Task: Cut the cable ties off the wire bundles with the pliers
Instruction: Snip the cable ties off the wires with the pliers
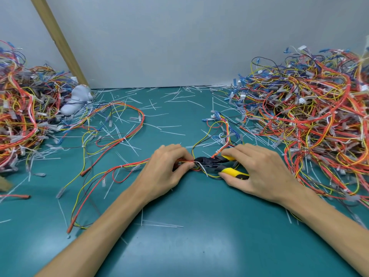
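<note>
Mid-worktop (189, 226), the left hand (165, 168) pinches a wire bundle (127, 166); the right hand (257, 170) grips yellow-handled pliers (214, 164), whose dark head meets a white cable tie (201, 166) just beside the left hand's fingertips

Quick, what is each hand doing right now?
Left hand: pinches the wire bundle.
Right hand: grips the pliers by their yellow handles.

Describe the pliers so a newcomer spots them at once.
On the green table, look at the front middle, between the left wire heap and the right wire heap. There the right hand grips the pliers, dark head against the wires that the left hand pinches. Nothing else has yellow-and-black handles.
</note>
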